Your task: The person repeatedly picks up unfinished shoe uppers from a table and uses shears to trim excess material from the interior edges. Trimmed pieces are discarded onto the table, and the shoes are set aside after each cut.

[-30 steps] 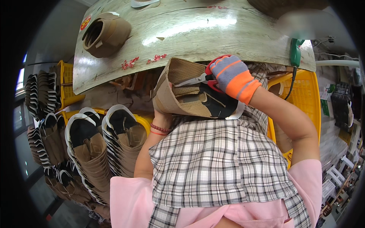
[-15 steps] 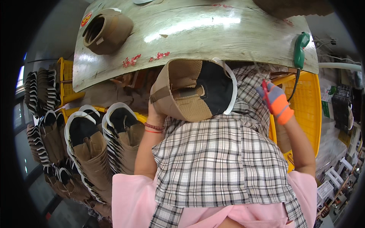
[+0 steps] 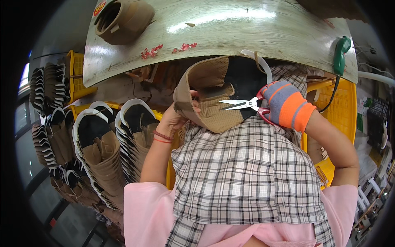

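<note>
Your right hand (image 3: 288,108), in its grey and orange glove, is closed through the red loops of the scissors (image 3: 240,104), and the blades stand slightly parted with their tips pointing toward your left hand, just over the mesh of the tan boot upper (image 3: 210,103). Your left hand (image 3: 177,119) is bare and curled around the near edge of that upper, thumb on the outer face, holding it above your checked apron (image 3: 247,173), between your two hands.

To trim well here, keep your left grip close to where the tips are working so the fabric stays taut (a slack edge tends to fold between the blades). Let only the tips bite, in short snips, and turn the upper with your left hand rather than twisting your right wrist. I'd judge your left thumb is near enough to the blade line to deserve watching.

Counted: one pair of scissors, one upper in your hands, one more tan upper (image 3: 123,20) lying well beyond your left hand on the worktable (image 3: 247,29). One green tool (image 3: 341,55) hangs beyond your right hand, over a yellow crate (image 3: 341,115). Outside your left hand stand rows of finished uppers (image 3: 98,156); too many overlap for a firm count.
</note>
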Demonstrator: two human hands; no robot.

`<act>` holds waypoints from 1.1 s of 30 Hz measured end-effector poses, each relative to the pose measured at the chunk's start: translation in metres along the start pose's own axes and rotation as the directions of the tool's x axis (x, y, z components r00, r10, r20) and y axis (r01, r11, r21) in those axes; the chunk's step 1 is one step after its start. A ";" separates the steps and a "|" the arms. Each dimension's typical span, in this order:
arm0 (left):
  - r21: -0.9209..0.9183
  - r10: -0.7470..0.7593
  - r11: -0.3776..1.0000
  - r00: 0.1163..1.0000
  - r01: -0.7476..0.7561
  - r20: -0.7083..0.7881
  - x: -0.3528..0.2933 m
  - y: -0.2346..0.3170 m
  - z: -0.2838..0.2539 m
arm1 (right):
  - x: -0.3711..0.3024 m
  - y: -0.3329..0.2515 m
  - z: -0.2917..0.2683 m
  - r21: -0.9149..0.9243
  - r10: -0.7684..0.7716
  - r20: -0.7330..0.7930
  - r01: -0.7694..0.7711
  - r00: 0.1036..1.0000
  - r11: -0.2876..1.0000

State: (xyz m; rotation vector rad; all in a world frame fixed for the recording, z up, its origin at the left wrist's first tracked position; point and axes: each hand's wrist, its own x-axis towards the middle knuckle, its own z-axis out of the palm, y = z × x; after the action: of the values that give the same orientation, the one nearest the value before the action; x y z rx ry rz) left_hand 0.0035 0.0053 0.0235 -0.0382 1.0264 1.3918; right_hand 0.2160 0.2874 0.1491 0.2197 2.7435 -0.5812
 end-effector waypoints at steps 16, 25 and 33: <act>0.052 -0.020 0.998 0.995 0.025 -0.095 -0.010 0.006 0.022 | -0.004 0.001 -0.007 -0.151 0.045 -0.072 -0.055 0.996 0.987; 0.038 -0.021 0.999 0.998 0.023 -0.061 -0.010 0.001 0.012 | 0.006 -0.003 -0.001 -0.081 0.105 0.086 -0.099 0.991 0.992; -0.018 -0.020 1.000 0.992 0.018 -0.125 -0.008 -0.009 0.008 | 0.017 -0.009 0.000 -0.012 -0.064 -0.202 0.063 0.977 0.998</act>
State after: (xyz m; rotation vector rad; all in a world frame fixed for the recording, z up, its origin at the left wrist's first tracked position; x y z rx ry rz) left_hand 0.0167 0.0016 0.0288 -0.1488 1.1154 1.3944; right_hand 0.1986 0.2808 0.1466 0.2002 2.9584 -0.5989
